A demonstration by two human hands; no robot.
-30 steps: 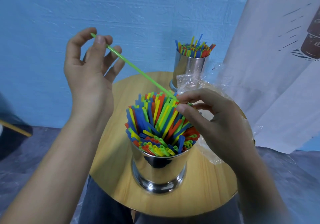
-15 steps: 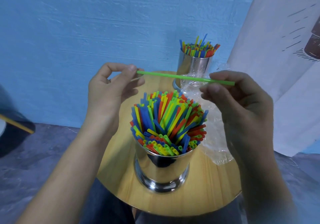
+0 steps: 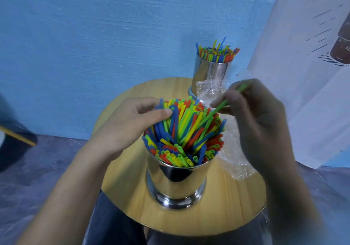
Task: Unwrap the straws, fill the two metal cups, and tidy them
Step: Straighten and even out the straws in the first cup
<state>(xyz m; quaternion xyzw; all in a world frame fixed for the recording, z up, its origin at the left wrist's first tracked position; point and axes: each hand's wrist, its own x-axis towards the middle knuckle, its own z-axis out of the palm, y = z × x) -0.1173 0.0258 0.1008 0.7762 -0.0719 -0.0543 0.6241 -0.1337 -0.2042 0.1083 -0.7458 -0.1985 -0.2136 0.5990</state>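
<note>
A shiny metal cup (image 3: 176, 184) stands near the front of the round wooden table (image 3: 128, 197), packed with red, blue, green and yellow straws (image 3: 185, 131). My right hand (image 3: 257, 123) pinches a single green straw (image 3: 220, 107) whose lower end slants down into that bundle. My left hand (image 3: 128, 125) rests against the bundle's left side, thumb and fingers touching the straw tops. A second metal cup (image 3: 210, 74), also full of coloured straws, stands at the table's far edge.
Crumpled clear plastic wrap (image 3: 234, 161) lies on the table's right side, partly under my right hand. A blue wall rises behind, a white printed cloth (image 3: 303, 74) hangs at the right, and a dark object (image 3: 15, 144) sits at the left.
The green straw, held level between both hands above the cup, is now tilted down into the bundle by my right hand alone. My left hand let go and dropped onto the straws.
</note>
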